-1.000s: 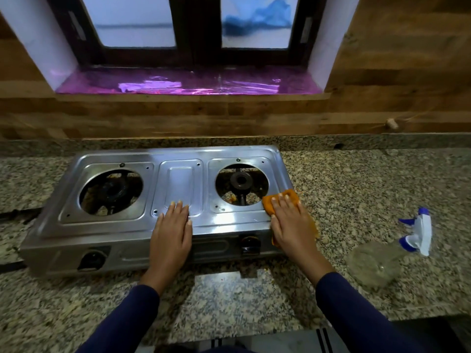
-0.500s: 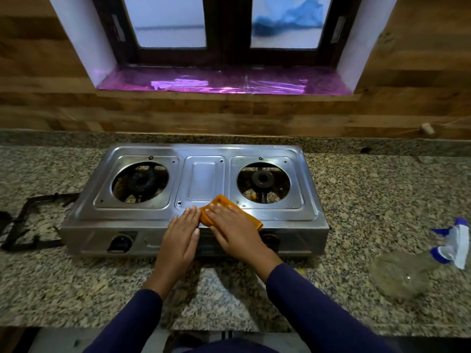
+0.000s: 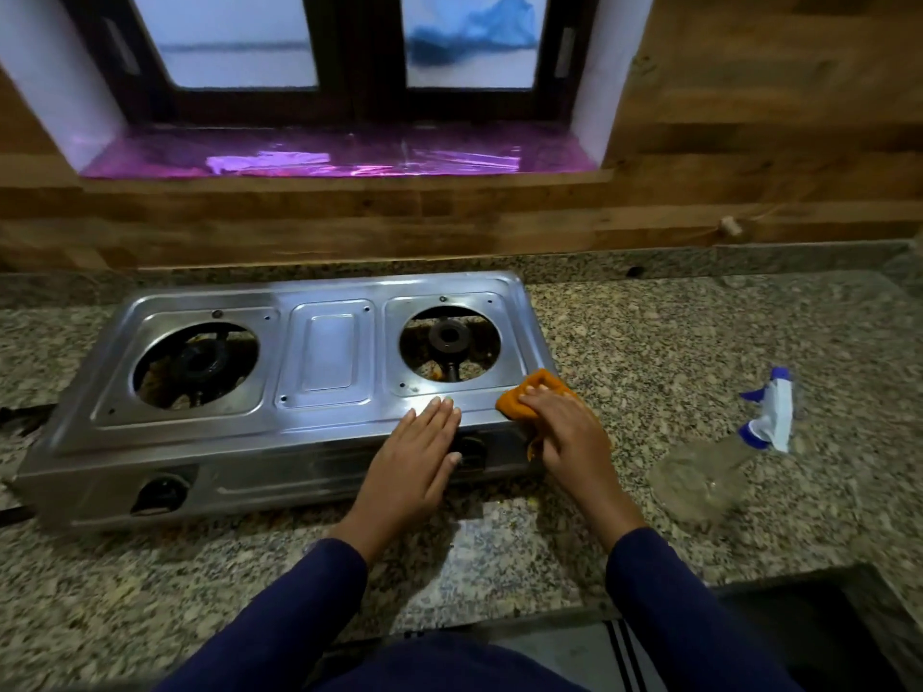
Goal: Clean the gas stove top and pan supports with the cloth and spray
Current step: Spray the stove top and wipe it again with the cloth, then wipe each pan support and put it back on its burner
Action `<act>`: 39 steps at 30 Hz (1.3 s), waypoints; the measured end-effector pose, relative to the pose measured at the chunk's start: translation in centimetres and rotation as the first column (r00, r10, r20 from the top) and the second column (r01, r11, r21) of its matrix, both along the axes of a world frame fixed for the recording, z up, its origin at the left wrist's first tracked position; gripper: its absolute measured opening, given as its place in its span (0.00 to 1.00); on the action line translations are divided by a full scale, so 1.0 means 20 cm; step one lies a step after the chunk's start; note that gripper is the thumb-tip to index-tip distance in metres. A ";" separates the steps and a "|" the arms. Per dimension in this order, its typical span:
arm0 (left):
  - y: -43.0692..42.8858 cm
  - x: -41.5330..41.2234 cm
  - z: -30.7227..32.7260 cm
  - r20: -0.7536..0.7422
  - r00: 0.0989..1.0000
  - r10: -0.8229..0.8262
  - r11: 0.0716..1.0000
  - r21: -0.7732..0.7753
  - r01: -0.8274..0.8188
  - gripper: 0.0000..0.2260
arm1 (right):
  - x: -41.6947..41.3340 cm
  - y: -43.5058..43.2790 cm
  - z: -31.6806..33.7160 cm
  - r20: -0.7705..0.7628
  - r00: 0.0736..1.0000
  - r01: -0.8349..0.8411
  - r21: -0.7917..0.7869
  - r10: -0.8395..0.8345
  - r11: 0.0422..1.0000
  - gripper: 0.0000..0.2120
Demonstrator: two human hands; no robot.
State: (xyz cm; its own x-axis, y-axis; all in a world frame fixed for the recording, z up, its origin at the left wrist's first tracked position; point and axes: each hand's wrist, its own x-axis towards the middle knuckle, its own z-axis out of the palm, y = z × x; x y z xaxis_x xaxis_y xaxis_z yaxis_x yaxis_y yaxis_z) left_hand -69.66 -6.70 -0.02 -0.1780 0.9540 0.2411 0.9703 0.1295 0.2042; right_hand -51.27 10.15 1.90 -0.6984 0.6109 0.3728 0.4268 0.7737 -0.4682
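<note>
Two hands rest on the stove (image 3: 324,422) near edge; left hand (image 3: 417,454) lies flat, fingers straight, holding nothing. Right hand (image 3: 567,432) presses the orange cloth (image 3: 534,389) at the near right corner; spray bottle (image 3: 719,452) lies far right.

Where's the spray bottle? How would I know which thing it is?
Find the shiny gas stove on the speckled counter, then look past its right end, beyond the right hand pressing the orange cloth. The spray bottle lies there on its side: clear body, white-and-blue trigger head, nothing else near it.
</note>
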 end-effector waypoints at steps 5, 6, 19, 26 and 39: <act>0.11 0.07 0.02 -0.039 0.996 -0.076 0.997 -0.026 0.075 0.26 | 0.04 0.01 0.00 -0.011 0.998 0.067 -0.078 -0.068 0.995 0.31; 0.11 0.08 0.02 -0.038 0.996 -0.075 0.997 -0.027 0.074 0.26 | 0.05 -0.01 0.00 -0.026 0.995 0.094 -0.106 -0.097 0.990 0.30; 0.08 0.08 0.01 0.061 0.995 -0.084 0.996 0.003 0.084 0.26 | 0.20 -0.15 -0.01 -0.300 0.771 0.183 -0.740 -0.561 0.648 0.14; -0.11 -0.04 0.12 0.281 0.959 -0.031 0.989 0.147 -0.011 0.23 | -0.04 -0.22 0.14 -0.407 0.728 0.091 -0.740 -0.552 0.666 0.13; -1.54 -1.01 0.12 0.519 0.491 0.700 0.457 0.203 -0.866 0.15 | -1.32 -1.20 0.37 -0.573 0.820 -0.540 -0.770 0.005 0.339 0.14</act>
State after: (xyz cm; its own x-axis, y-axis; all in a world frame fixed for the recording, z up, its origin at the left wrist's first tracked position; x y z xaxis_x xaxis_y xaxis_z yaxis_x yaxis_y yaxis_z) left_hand -89.76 -37.57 2.46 -0.9365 0.1792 0.3014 0.3449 0.6260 0.6994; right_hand -77.59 -13.88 9.34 -0.8316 0.5543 0.0340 -0.1572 -0.1763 -0.9717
